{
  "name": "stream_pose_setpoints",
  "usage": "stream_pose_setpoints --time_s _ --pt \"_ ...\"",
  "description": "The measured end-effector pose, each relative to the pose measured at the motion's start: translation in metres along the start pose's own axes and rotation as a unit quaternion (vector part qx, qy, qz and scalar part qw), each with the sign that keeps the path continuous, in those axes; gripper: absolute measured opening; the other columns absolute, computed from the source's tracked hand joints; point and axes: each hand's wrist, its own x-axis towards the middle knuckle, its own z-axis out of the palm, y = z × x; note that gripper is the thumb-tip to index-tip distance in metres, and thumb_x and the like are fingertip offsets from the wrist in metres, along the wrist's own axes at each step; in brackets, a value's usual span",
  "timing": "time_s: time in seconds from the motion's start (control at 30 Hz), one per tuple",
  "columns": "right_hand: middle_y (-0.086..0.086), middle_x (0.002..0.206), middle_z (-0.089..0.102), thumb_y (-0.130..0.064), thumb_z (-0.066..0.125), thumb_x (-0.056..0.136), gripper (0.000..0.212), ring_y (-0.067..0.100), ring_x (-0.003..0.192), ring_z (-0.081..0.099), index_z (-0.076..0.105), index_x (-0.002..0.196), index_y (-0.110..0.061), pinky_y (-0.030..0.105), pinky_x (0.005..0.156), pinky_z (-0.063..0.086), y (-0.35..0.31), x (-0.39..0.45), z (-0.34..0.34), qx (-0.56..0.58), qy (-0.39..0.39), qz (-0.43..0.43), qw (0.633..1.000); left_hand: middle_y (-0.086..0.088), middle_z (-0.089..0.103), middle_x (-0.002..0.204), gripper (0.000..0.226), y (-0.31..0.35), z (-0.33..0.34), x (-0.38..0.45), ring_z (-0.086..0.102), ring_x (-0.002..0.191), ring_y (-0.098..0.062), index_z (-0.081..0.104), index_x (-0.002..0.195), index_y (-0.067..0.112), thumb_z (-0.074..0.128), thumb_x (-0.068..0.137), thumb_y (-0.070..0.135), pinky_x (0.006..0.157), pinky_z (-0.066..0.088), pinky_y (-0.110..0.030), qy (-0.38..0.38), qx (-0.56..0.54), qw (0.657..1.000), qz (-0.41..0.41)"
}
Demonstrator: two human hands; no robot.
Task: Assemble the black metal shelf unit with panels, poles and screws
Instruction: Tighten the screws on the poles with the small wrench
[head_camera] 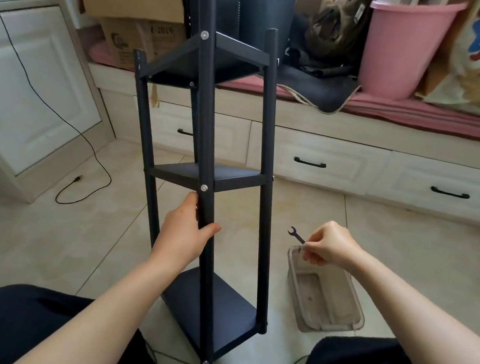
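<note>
Both bare arms reached forward from the person's lap, with the knees in dark trousers low at each side. The left hand was wrapped around a black pole, thumb on one side and fingers curled round the other. The right hand was held out to the right, its fingers bent, pinching the end of a small black spanner between thumb and fingertips.
</note>
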Motion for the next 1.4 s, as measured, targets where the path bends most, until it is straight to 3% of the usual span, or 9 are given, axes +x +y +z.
stream_pose_setpoints --time_s 0.13,0.33,0.43,0.53,0.73,0.9,1.03,1.17,1.4 --pt "0.018 0.073 0.074 0.001 0.062 0.082 0.019 0.031 0.068 0.071 0.076 0.07 0.002 0.043 0.074 0.062 0.037 0.016 0.012 0.012 0.023 0.081 0.996 0.019 0.056 0.091 0.036 0.0 0.005 0.004 0.066 0.094 -0.02 0.05 0.112 0.027 0.076 0.088 0.023 0.083 0.061 -0.044 0.008 0.008 1.0 0.001" --pt "0.015 0.059 0.063 0.011 0.052 0.085 0.023 0.016 0.038 0.053 0.069 0.071 0.007 0.024 0.042 0.05 0.076 0.035 0.03 0.046 0.028 0.171 0.984 0.014 0.061 0.091 0.035 -0.005 0.009 0.009 0.064 0.084 -0.008 0.051 0.107 0.029 0.078 0.086 0.025 0.077 0.061 -0.041 0.012 0.018 1.0 -0.006" --pt "0.008 0.056 0.065 0.002 0.056 0.089 0.024 0.017 0.047 0.055 0.073 0.072 0.004 0.021 0.042 0.048 0.088 0.043 0.031 0.052 0.005 0.169 0.984 0.013 0.062 0.092 0.035 -0.006 0.01 0.009 0.066 0.082 -0.01 0.05 0.105 0.031 0.079 0.086 0.027 0.072 0.061 -0.036 0.01 0.023 1.0 -0.007" --pt "0.008 0.06 0.069 -0.004 0.06 0.091 0.025 0.021 0.055 0.057 0.076 0.073 0.003 0.025 0.05 0.052 0.102 0.05 0.033 0.061 0.007 0.177 0.982 0.014 0.061 0.092 0.036 -0.006 0.011 0.01 0.066 0.077 -0.008 0.048 0.105 0.033 0.078 0.086 0.026 0.054 0.055 -0.022 0.01 0.028 1.0 -0.004" --pt "0.018 0.083 0.074 -0.008 0.059 0.096 0.018 0.022 0.057 0.06 0.071 0.097 0.006 0.029 0.053 0.051 0.11 0.054 0.036 0.088 0.01 0.184 0.979 0.019 0.059 0.089 0.034 -0.005 0.013 0.008 0.065 0.08 -0.005 0.049 0.103 0.032 0.078 0.086 0.025 0.061 0.047 -0.018 0.001 0.044 0.999 0.007" --pt "0.016 0.089 0.074 -0.012 0.057 0.096 0.017 0.025 0.068 0.065 0.071 0.101 -0.002 0.034 0.061 0.057 0.087 0.046 0.029 0.053 0.001 0.142 0.988 0.023 0.055 0.089 0.033 -0.005 0.015 0.005 0.061 0.08 0.0 0.046 0.103 0.033 0.075 0.089 0.028 0.058 0.04 -0.012 -0.014 0.059 0.998 0.014" --pt "0.015 0.097 0.074 -0.02 0.058 0.098 0.022 0.024 0.079 0.069 0.071 0.104 -0.002 0.041 0.075 0.06 0.038 0.042 0.003 0.081 -0.022 0.044 0.996 0.023 0.054 0.088 0.034 -0.004 0.018 0.004 0.059 0.077 0.001 0.046 0.105 0.032 0.075 0.089 0.028 0.064 0.046 -0.016 -0.024 0.065 0.997 0.022" --pt "0.005 0.101 0.07 -0.027 0.055 0.1 0.027 0.017 0.086 0.069 0.064 0.122 -0.012 0.027 0.066 0.059 -0.006 0.025 -0.026 0.127 -0.03 -0.054 0.99 0.019 0.057 0.087 0.034 -0.003 0.018 0.002 0.058 0.076 0.0 0.044 0.107 0.033 0.073 0.091 0.028 0.06 0.047 -0.016 -0.034 0.074 0.996 0.026" --pt "0.003 0.122 0.064 -0.039 0.058 0.098 0.043 0.015 0.103 0.065 0.046 0.137 -0.023 0.036 0.08 0.061 -0.032 0.002 -0.029 0.2 -0.041 -0.061 0.977 0.017 0.058 0.085 0.032 -0.006 0.018 -0.005 0.059 0.073 0.002 0.043 0.1 0.033 0.073 0.09 0.027 0.055 0.043 -0.013 -0.049 0.101 0.992 0.048"
